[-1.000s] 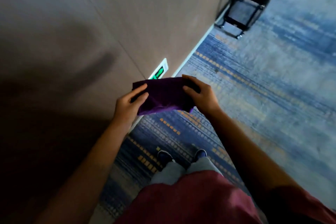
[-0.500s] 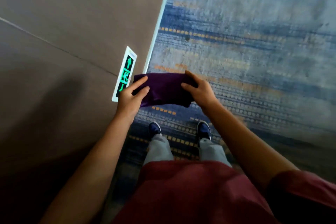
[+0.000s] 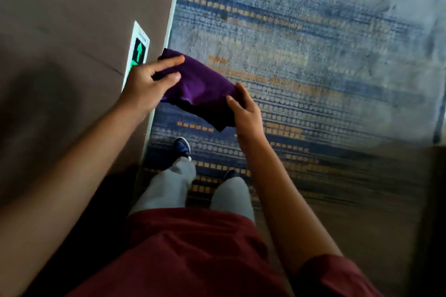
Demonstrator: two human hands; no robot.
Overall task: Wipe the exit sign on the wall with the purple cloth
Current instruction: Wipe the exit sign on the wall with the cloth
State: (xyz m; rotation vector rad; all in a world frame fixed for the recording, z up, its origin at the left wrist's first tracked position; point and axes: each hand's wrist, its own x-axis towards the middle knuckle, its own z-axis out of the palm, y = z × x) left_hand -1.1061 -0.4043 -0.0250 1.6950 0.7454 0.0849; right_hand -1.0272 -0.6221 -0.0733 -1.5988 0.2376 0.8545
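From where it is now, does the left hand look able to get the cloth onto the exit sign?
Probably yes: the left hand grips the purple cloth right beside the exit sign, nothing between.

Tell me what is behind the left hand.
Behind the left hand is the exit sign on the wall. Its green arrow shows above the hand; the sign's lower part is covered. The hand grips the cloth.

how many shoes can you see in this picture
2. One dark blue shoe sits on the carpet near the wall's base; the other shoe is mostly hidden behind the grey trouser leg, further right.
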